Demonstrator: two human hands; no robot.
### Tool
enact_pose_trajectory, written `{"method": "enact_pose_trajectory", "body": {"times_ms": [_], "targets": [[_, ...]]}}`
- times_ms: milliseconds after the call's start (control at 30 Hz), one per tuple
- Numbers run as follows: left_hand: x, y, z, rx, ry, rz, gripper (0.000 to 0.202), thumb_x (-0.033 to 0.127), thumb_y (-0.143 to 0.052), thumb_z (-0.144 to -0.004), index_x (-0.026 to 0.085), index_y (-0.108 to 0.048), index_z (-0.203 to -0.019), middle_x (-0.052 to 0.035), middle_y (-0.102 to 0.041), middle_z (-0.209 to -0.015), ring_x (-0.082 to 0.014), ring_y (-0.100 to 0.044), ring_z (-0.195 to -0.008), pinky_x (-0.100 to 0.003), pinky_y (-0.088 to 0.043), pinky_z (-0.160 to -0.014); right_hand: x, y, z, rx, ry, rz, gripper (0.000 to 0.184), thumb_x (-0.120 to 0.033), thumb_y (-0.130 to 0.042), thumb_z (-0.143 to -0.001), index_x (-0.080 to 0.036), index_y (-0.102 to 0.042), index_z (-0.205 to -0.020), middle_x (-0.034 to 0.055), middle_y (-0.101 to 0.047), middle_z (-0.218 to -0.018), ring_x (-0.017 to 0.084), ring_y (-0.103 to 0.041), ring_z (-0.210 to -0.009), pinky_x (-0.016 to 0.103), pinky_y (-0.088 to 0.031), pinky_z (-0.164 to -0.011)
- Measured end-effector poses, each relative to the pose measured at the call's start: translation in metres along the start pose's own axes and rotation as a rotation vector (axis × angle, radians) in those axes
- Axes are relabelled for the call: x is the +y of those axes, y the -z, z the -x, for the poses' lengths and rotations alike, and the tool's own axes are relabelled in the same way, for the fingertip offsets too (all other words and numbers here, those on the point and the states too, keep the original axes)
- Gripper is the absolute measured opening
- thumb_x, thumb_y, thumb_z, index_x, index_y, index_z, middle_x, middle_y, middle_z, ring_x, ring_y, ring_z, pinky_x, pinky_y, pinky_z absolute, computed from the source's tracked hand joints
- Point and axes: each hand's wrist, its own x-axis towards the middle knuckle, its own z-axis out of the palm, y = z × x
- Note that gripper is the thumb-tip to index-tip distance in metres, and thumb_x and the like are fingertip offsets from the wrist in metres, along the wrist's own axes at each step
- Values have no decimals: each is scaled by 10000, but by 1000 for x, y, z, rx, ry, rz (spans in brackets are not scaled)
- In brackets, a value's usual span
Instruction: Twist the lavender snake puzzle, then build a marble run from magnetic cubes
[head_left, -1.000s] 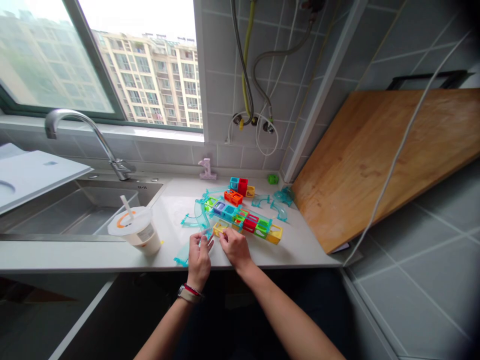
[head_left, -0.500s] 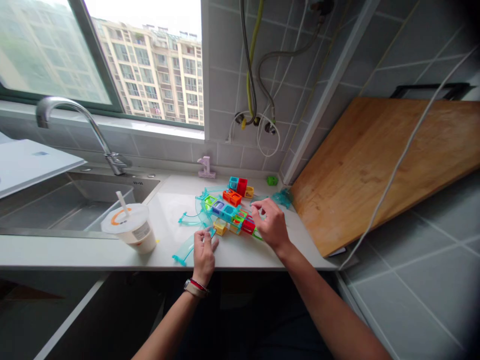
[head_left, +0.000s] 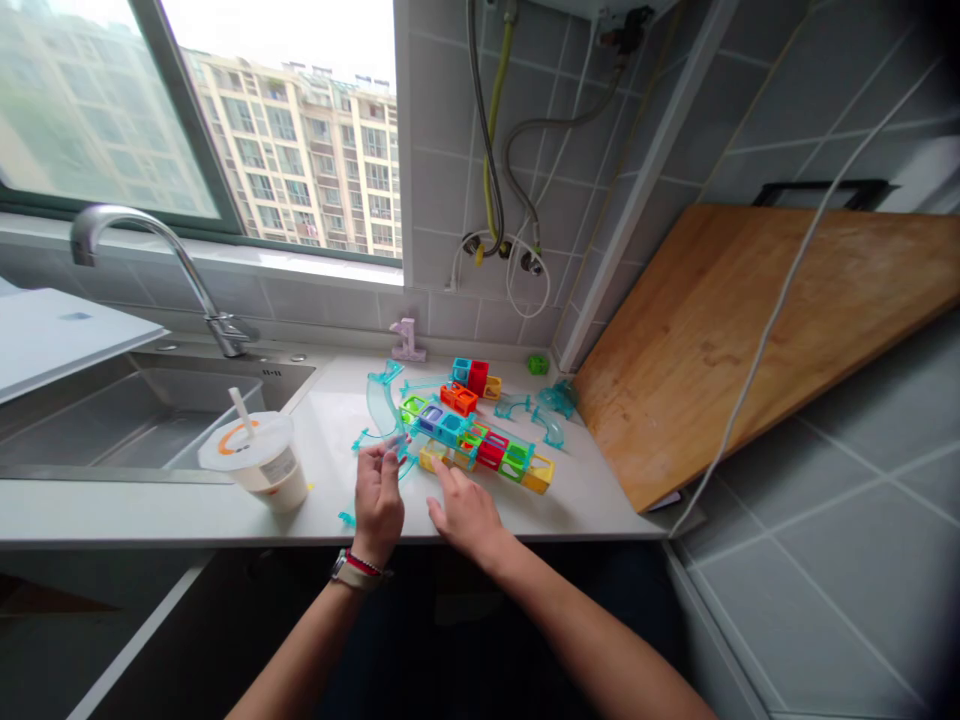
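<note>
My left hand (head_left: 379, 505) is closed in a pinch on the near end of a translucent teal curved track piece (head_left: 382, 403). Its far end points toward the wall. Another teal piece (head_left: 346, 519) lies partly hidden behind that hand. My right hand (head_left: 469, 512) holds nothing; its fingers are apart, the index fingertip at a yellow block (head_left: 433, 457), though contact is unclear. Just beyond it runs a row of joined coloured open cubes, among them a blue cube (head_left: 450, 429), a red cube (head_left: 491, 450) and a yellow end cube (head_left: 538, 474).
Behind the row sit an orange block (head_left: 458, 399) and a red cube (head_left: 478, 376). Loose teal curved tracks (head_left: 551, 428) lie at right, near a leaning wooden board (head_left: 765, 330). A lidded drink cup (head_left: 259, 465) stands left, beside the sink (head_left: 304, 385).
My right hand has moved left and nearer from the row's right part to the yellow block. My left hand has shifted left and now pinches a curved track, which has also moved left.
</note>
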Motion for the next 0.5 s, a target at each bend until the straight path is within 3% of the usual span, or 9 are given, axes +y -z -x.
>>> {"method": "enact_pose_trajectory", "body": {"times_ms": [100,200,300,500], "targets": [[6,-15,-36,-86,-50,-116,297,505,-512,-1003,212,-533,-1046,-73,-666,-1032,-225,-691,-1000,-413,-560,-926,-3,-17,-18,31,-77,34,580,-313,-603,-953,-236,-438,-1503,107,-699,-1218,262,-722,-1014,316,-544,-823],[7,-33,-58,-195,-29,-116,301,515,-536,-984,217,-522,-1023,-52,-675,-957,-222,-726,-883,-376,-599,-782,-2,-26,-26,72,-86,36,491,-254,-598,-957,-223,-472,-1430,110,-704,-1227,254,-714,-1057,304,-545,-839],[4,-46,-61,-275,-7,-114,302,519,-534,-983,224,-516,-1046,-44,-678,-941,-230,-744,-879,-355,-607,-714,0,-29,-29,78,-84,43,351,-207,-566,-968,-197,-518,-1315,116,-722,-1184,245,-717,-1039,305,-553,-820],[-3,-55,-58,-319,4,-110,296,519,-538,-984,226,-524,-1026,-15,-644,-884,-217,-742,-855,-387,-616,-792,1,-23,-31,70,-82,37,245,-238,-530,-993,-194,-551,-1233,106,-762,-1060,235,-750,-903,300,-560,-753]]}}
